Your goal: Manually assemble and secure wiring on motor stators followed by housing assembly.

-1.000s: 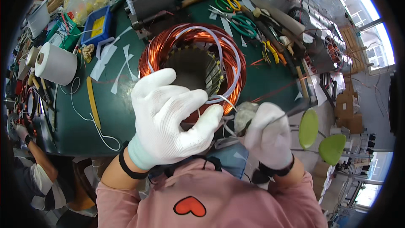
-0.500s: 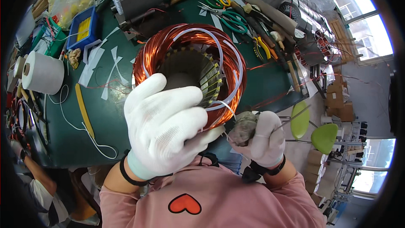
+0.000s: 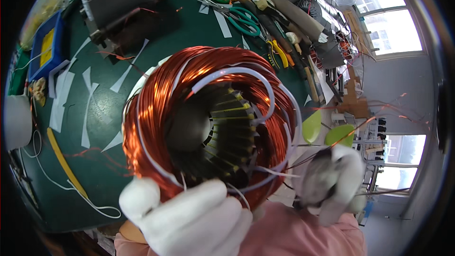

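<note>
**Wound stator (image 3: 231, 135) sits just beyond the left hand (image 3: 189, 220), with the right hand (image 3: 332, 182) off its right side**

A green-topped bench (image 3: 179, 26) fills most of the view. At its far left side stands a grey metal housing (image 3: 118, 0), cut off by the upper edge.

In the middle is the stator, a thick ring of copper winding around a dark slotted core, its bore turned up toward the wearer. Its near rim lies right behind the left hand, which hides part of it, and its right flank faces the right hand.

The left hand, in a white glove, has its fingers bent in front of that near rim, and its thumb overlaps the winding's lower left edge; whether it grips the ring cannot be told. The right hand, also gloved, is blurred and curled, apart from the left; what it holds, if anything, cannot be made out.

Smaller things lie around the ring. At the left are a blue tray (image 3: 58, 57) and a white spool (image 3: 17, 123), with a yellow strip (image 3: 66, 163) nearer the ring. Beyond it rest green-handled scissors (image 3: 230, 13) and yellow-and-black pliers (image 3: 279, 53).

Slimmest are the pale tubing (image 3: 232, 70) arching over the winding and a white cord (image 3: 277, 172) pointing from the core toward the right hand.
</note>
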Demonstrator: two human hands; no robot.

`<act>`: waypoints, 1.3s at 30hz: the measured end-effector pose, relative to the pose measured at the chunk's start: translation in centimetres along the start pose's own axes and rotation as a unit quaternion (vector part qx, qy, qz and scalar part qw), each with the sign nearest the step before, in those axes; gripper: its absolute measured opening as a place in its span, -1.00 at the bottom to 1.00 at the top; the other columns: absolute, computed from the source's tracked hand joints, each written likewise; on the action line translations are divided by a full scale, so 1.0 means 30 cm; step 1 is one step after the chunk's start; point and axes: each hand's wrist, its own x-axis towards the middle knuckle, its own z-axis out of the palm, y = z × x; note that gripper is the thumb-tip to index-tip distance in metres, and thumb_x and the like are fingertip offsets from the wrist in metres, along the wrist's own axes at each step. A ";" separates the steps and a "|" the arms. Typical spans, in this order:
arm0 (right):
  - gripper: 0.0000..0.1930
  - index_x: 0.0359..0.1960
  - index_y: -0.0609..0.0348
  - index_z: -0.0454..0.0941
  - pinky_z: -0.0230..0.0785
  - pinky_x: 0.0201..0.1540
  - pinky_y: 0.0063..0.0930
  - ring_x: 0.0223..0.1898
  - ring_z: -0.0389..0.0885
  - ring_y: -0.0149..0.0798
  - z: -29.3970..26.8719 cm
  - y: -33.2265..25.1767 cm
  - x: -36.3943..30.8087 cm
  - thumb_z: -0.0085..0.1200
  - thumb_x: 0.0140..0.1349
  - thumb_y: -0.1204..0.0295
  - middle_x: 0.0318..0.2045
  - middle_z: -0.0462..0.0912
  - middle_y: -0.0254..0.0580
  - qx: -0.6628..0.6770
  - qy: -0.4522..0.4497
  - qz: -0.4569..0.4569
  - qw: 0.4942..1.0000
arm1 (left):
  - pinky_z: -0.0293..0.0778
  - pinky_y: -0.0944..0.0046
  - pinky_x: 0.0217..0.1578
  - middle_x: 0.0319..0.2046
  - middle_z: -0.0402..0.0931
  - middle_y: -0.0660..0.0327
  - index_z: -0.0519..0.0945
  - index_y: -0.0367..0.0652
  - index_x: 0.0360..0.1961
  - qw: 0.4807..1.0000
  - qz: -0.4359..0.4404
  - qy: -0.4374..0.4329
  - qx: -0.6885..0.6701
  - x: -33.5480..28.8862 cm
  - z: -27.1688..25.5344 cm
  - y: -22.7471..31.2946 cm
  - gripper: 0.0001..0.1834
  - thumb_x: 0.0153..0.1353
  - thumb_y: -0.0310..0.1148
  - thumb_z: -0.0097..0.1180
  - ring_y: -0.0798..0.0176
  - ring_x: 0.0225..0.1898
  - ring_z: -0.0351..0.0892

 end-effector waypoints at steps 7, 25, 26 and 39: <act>-0.64 -0.22 0.37 0.63 0.48 -0.35 -0.26 -0.46 0.61 -0.05 -0.105 -0.086 0.215 0.37 0.15 0.28 -0.40 0.64 0.05 -0.083 0.203 0.265 0.939 | 0.09 -0.18 0.32 -0.37 0.57 0.42 0.69 0.09 -0.44 0.996 0.049 0.080 0.007 -0.007 0.000 -0.013 -0.86 -0.05 -0.24 0.40 0.32 -0.34 0.63; -0.71 -0.17 0.30 0.59 0.35 -0.48 -0.52 -0.49 0.59 -0.39 0.289 0.001 0.073 0.23 0.28 0.29 -0.46 0.64 -0.23 -0.228 0.419 0.184 0.860 | 0.29 -0.14 -0.03 -0.51 0.37 0.28 0.47 -0.05 -0.64 0.995 0.006 -0.067 0.079 0.038 -0.061 0.032 -0.62 -0.29 -0.22 0.51 0.09 -0.37 0.49; -0.68 -0.13 0.29 0.60 0.35 -0.46 -0.53 -0.47 0.59 -0.40 0.265 0.033 0.085 0.22 0.32 0.24 -0.44 0.65 -0.24 -0.222 0.393 0.152 0.879 | 0.31 -0.23 0.09 -0.32 0.54 0.21 0.60 -0.08 -0.40 0.993 -0.008 -0.077 0.087 0.037 -0.068 0.050 -0.66 -0.12 -0.21 0.52 0.03 -0.24 0.58; -0.59 -0.28 0.12 0.48 0.01 -0.64 -0.65 -0.65 0.18 -0.56 0.353 0.032 0.028 0.01 0.48 0.00 -0.41 0.51 -0.33 0.289 0.332 0.083 0.894 | 0.31 -0.06 0.23 -0.35 0.64 0.34 0.71 0.00 -0.27 0.985 -0.028 -0.121 0.122 0.071 -0.062 0.129 -0.71 -0.09 -0.40 0.49 0.20 -0.20 0.62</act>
